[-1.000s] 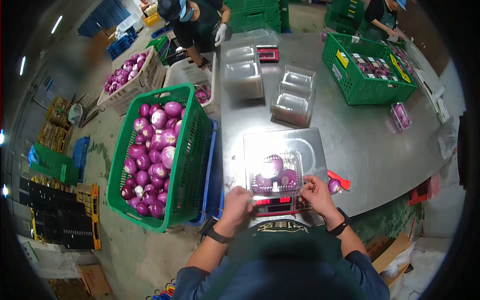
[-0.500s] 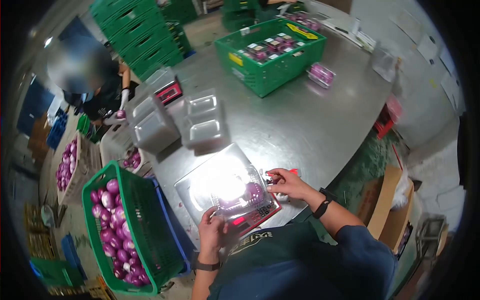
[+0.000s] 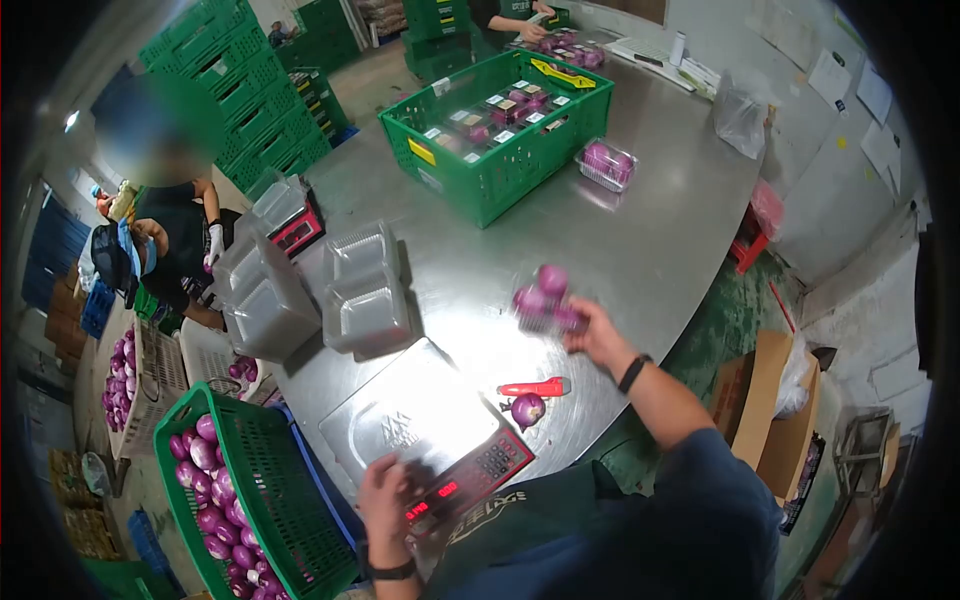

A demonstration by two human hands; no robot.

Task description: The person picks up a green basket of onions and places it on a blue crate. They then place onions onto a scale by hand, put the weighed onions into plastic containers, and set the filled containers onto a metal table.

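Right hand (image 3: 597,335) grips clear plastic clamshell of purple onions (image 3: 545,298), lifted above steel tabletop (image 3: 620,240) — clear of flat silver scale (image 3: 415,425). Left hand (image 3: 383,497) rests at scale's front edge, fingers curled, steadying it — loose onion (image 3: 527,408) lies aside.

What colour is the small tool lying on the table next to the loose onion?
Red. The tool lies just above the onion, seen in the head view.

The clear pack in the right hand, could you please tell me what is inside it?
The clear pack, held in the right hand above the table, holds purple onions; about three show. The fingers cover its near edge, so any onion there is hidden.
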